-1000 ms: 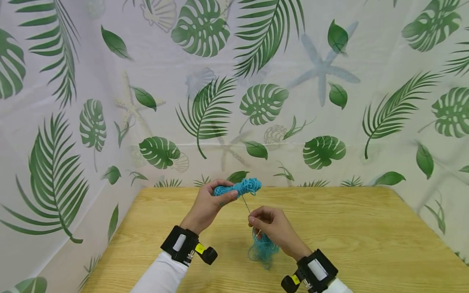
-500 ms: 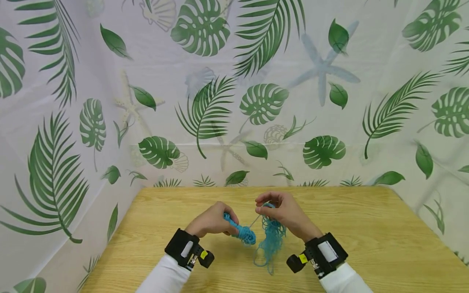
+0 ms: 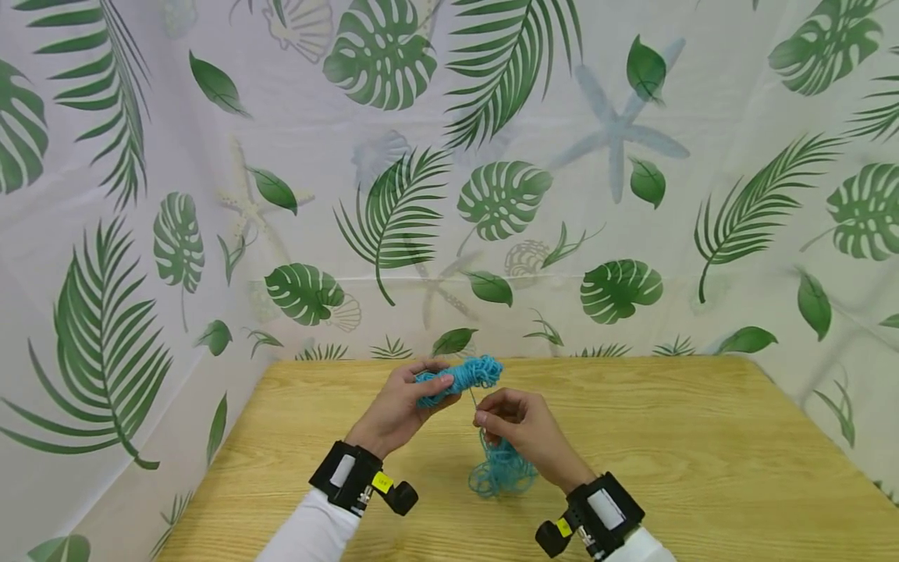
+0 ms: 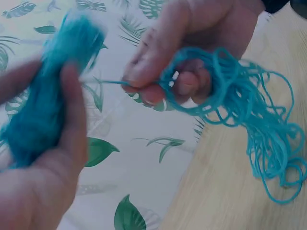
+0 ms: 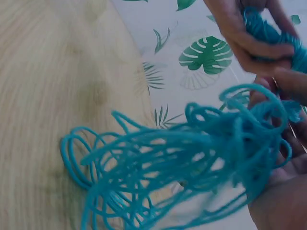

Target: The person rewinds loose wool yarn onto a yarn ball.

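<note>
Holding a wound bundle of teal yarn (image 3: 458, 377) above the far half of the desk (image 3: 702, 437), your left hand (image 3: 400, 406) curls its fingers and thumb round the bundle's near end, so that the free end projects to the right, clear of the palm. Your right hand (image 3: 516, 425) sits just beside and below it, thumb and forefinger pinching a single strand (image 3: 473, 398) that runs up to the bundle; the remaining fingers are folded over a loose tangle of yarn (image 3: 500, 468), which hangs from that hand down to the desk surface. The left wrist view shows the pinch plainly: the strand (image 4: 108, 82) stretches taut from the blurred bundle (image 4: 50, 110) to your right hand's fingertips (image 4: 144, 79), while the loops of the tangle (image 4: 259, 124) spill past the knuckles. This arrangement appears to keep the feeding strand under light tension and separate from the slack loops, judging by the gap between the two hands. The right wrist view shows the tangle (image 5: 182, 163) draped across the palm, with its lowest loops close to, perhaps touching, the wood. A leaf-printed backdrop (image 3: 492, 195) encloses the desk on the back and both sides.
</note>
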Demonstrator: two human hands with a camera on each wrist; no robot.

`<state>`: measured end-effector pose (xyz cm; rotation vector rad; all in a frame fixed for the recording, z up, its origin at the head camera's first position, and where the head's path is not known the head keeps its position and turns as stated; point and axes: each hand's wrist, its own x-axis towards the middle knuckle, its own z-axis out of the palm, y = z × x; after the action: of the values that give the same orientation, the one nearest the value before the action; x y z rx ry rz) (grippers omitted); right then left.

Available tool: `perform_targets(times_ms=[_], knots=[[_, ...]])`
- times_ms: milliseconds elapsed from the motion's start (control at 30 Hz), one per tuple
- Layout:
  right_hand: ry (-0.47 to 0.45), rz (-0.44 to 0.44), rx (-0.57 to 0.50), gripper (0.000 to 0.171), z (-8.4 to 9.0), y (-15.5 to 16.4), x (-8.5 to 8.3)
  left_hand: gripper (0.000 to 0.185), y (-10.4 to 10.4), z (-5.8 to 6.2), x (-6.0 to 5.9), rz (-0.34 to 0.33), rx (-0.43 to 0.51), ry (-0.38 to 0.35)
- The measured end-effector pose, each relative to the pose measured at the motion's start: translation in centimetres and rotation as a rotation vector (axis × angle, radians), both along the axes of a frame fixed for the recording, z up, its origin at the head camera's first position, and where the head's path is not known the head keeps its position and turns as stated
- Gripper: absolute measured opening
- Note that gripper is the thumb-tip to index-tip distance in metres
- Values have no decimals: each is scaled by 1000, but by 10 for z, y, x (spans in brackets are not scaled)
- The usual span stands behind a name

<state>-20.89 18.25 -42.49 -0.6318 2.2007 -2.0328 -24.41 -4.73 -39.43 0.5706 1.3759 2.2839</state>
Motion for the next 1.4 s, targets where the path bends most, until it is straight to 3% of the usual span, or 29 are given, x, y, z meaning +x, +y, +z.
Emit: perform_targets(times_ms=[67, 133, 333, 367, 433, 567, 700, 833, 967, 1067, 1267, 1333, 1400], knots=[[0, -51, -22, 22, -1, -4, 5, 21, 3, -3, 0, 147, 6, -15], [0, -101, -6, 20, -1, -8, 10, 28, 6, -7, 0, 277, -49, 24], [11, -165, 123, 19, 6, -11, 22, 21, 11, -18, 3, 658, -595, 419], [3, -159, 123, 19, 8, -11, 23, 19, 12, -19, 3, 704, -657, 470], [-23, -136, 103, 20, 10, -10, 23, 17, 12, -19, 4, 755, -696, 533], [-80, -104, 60, 20, 11, -10, 21, 21, 13, -17, 4, 734, -597, 537], [-122, -68, 88, 23, 7, -11, 19, 24, 14, -14, 4, 664, -458, 427], [-149, 0, 128, 25, -1, -12, 19, 25, 14, -9, 3, 675, -343, 319], [-116, 13, 167, 27, -8, -13, 21, 27, 13, -3, 2, 678, -272, 267], [-74, -30, 168, 27, -8, -16, 21, 26, 15, 3, 6, 614, -219, 249], [-1, -135, -40, 33, 2, -24, 16, 23, 22, 20, 20, 392, -117, 225], [9, -134, -106, 33, 5, -26, 16, 23, 25, 25, 22, 376, -122, 246], [4, -104, -142, 32, 5, -27, 17, 22, 26, 30, 22, 404, -123, 260]])
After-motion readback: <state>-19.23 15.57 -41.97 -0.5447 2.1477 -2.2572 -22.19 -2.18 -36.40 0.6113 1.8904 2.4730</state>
